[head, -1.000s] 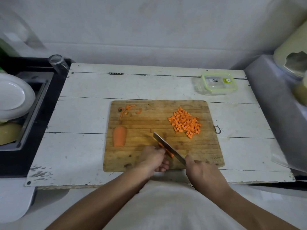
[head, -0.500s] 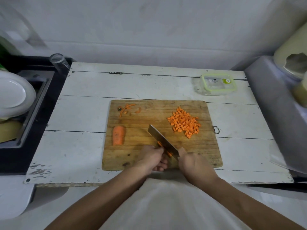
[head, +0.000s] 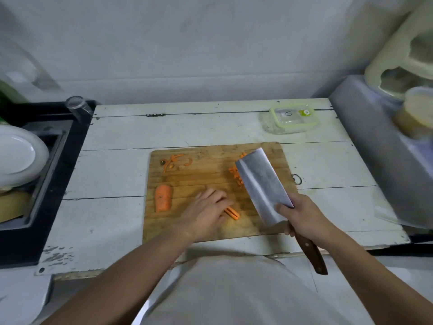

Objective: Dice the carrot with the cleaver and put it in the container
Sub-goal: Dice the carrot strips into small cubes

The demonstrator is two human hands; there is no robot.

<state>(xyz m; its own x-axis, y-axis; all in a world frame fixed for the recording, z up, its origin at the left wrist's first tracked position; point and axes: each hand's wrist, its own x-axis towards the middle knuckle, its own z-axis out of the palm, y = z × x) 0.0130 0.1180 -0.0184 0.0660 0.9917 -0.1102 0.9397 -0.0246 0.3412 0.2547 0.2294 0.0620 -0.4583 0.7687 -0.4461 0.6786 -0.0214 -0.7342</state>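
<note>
- The left hand (head: pixel 206 213) lies palm down on the cutting board (head: pixel 199 181), fingers bent over a small bundle of carrot sticks (head: pixel 232 213), pinning them to the wood; whether the thumb is tucked behind them I can't make out.
- Only the cut ends of those sticks poke out past its fingertips, on the side facing the other hand. Their long axis looks to run from under the left palm towards the right hand, slanting slightly nearer the person.
- The right hand (head: pixel 304 221) is wrapped firmly round the dark handle of the cleaver (head: pixel 263 184), gripping just behind the blade. The blade is lifted and its flat face is turned up to the camera, tip pointing away from the person.
- So the sticks sit just to the left of the knife hand, below and short of the blade's heel. The cut I'd expect needs the blade brought down across the sticks, beside the holding fingers.
- Beyond the blade, partly hidden by it, lies the pile of diced carrot (head: pixel 235 175).
- On the far side of the left hand rests an uncut carrot chunk (head: pixel 163 198), its length pointing away from the person.
- Farthest out past the knife hand, off the board, stands the container (head: pixel 293 119), lid on.
</note>
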